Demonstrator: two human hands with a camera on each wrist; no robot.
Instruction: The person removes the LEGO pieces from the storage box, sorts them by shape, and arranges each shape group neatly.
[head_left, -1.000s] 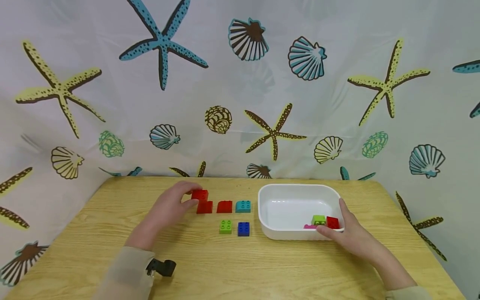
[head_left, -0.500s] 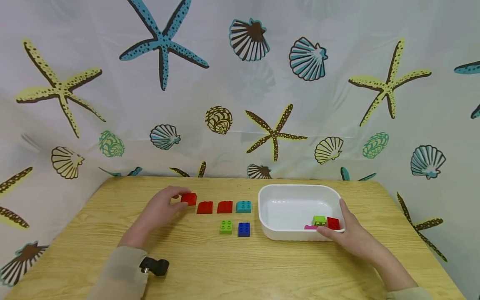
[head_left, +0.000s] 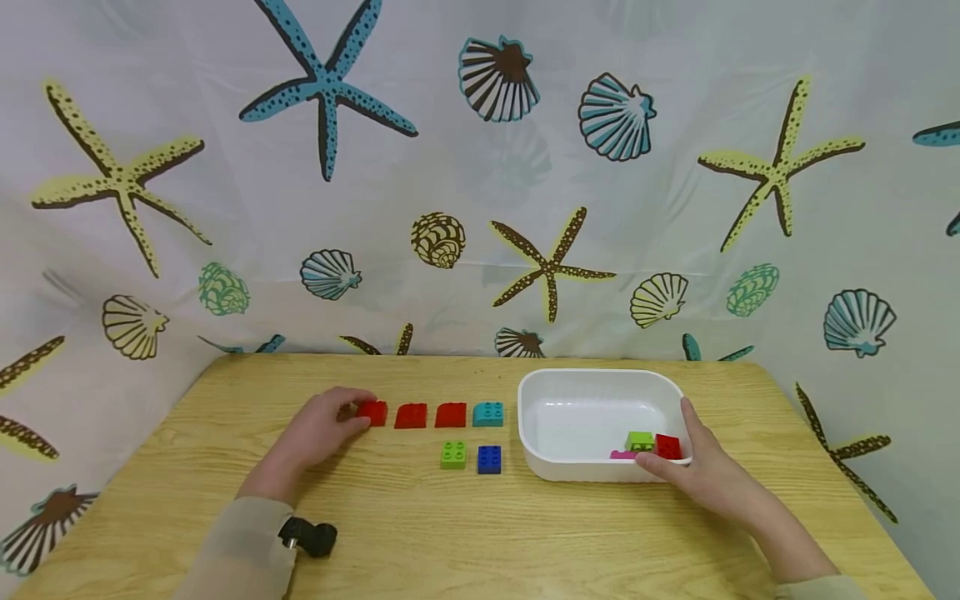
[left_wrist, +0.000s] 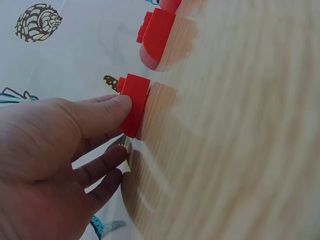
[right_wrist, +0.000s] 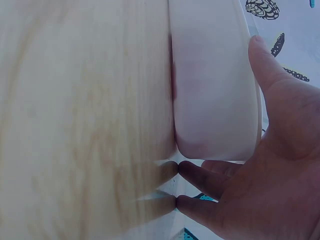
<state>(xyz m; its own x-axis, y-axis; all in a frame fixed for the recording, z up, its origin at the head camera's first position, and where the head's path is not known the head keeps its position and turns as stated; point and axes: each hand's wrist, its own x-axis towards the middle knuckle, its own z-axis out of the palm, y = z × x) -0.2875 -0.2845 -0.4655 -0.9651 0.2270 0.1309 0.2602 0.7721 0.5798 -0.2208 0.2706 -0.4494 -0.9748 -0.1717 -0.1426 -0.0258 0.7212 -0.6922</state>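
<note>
Your left hand [head_left: 321,432] pinches a red plastic block [head_left: 377,412], lower left of frame; right hand [head_left: 708,473] grips a white plastic tub [head_left: 585,472], lower right; sloppy release could bump the round-edged red neighbour [head_left: 411,416].

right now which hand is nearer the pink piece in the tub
Right: the right hand grips the tub beside the pink piece; the left hand is far to its left, pinching a red block.
</note>
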